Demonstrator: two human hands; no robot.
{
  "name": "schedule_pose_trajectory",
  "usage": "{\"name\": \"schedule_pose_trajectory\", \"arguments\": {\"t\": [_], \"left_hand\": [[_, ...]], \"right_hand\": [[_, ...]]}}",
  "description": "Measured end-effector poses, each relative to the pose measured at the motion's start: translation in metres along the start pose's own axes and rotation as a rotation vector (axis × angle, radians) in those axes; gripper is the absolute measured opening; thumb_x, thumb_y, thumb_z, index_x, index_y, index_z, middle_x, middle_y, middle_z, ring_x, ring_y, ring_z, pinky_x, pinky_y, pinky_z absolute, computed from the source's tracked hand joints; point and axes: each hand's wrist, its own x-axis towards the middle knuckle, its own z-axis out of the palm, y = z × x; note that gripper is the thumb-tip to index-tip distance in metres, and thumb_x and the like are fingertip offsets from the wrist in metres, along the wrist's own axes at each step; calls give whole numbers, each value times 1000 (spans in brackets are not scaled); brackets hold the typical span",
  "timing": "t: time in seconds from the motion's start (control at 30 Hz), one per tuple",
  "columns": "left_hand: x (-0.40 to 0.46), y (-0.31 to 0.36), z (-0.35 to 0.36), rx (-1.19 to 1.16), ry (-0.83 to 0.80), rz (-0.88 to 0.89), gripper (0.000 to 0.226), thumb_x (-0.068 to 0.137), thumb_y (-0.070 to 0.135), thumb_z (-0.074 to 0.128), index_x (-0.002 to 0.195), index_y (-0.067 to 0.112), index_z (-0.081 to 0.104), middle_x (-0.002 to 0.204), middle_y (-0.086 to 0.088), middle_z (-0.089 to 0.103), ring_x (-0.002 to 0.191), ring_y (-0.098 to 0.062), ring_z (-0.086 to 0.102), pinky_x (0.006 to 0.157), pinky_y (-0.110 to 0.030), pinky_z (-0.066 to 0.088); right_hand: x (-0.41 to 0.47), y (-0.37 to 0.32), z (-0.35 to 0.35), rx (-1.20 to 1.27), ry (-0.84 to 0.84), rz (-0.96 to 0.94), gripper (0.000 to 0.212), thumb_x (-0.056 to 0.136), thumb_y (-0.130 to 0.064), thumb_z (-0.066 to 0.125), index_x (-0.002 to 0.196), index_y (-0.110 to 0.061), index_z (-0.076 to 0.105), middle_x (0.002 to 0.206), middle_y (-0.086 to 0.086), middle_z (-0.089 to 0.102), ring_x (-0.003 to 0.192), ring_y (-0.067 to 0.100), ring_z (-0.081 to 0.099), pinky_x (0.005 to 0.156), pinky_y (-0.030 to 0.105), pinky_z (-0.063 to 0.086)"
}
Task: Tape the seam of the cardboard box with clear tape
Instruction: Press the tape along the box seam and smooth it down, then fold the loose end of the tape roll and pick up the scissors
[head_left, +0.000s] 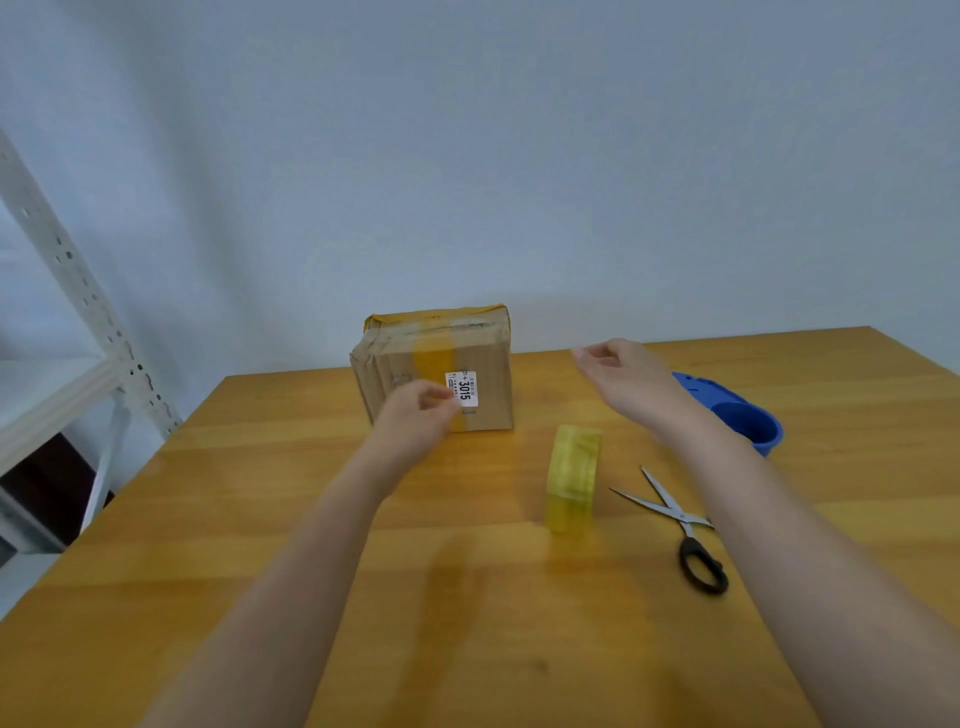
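The cardboard box (441, 364) stands at the back middle of the wooden table (260, 519). It has a white label and a yellowish band of tape running over its top and down its front. My left hand (415, 415) is right in front of the box's front face, with thumb and forefinger pinched beside the label. My right hand (623, 379) hovers to the right of the box, its fingertips also pinched. I cannot make out any clear strip in either pinch. The yellowish roll of clear tape (571, 478) stands on edge between my forearms.
Scissors (675, 525) with black handles lie open right of the roll, beside my right forearm. A blue tape dispenser (737, 410) sits behind my right wrist. A white metal shelf (67, 322) stands off the table's left edge. A wall is close behind the box.
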Motion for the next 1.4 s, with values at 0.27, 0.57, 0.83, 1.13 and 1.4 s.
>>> {"name": "schedule_pose_trajectory", "arguments": {"t": [0.27,0.57,0.83,1.13,1.4], "left_hand": [[-57,-1,66,-74,-468,106,77,83,-2,66,140,42,38,119,-5,60,101,-19,65,75,-27,56],[-72,-12,90,-202,-245,243,62,82,-11,62,123,35,51,109,-21,63,83,-26,64,79,-33,55],[-66,-15,95,-210,-221,269,60,82,-10,62,124,32,53,102,-27,60,78,-24,60,77,-33,55],[-65,-19,92,-219,-208,255,58,81,-7,65,124,30,55,86,-9,55,72,-14,55,76,-27,54],[-76,-20,74,-237,-229,221,40,82,0,68,110,26,56,90,-12,70,81,-24,68,75,-23,54]], "right_hand": [[-67,40,-7,84,-24,-71,31,88,-23,66,116,-34,61,135,-6,50,123,16,49,91,32,43],[-99,74,27,-17,-4,-301,59,68,-15,84,118,-34,58,152,-4,23,136,15,33,106,38,40],[-95,79,34,-129,95,-439,29,73,-15,79,96,-28,67,143,-6,44,125,5,44,98,13,29],[-97,77,34,-78,131,-457,9,78,-14,76,85,-17,72,135,-2,57,126,13,51,106,34,39],[-100,70,39,-117,81,-492,3,86,-23,67,85,-20,66,134,-1,58,122,15,52,102,32,40]]}}
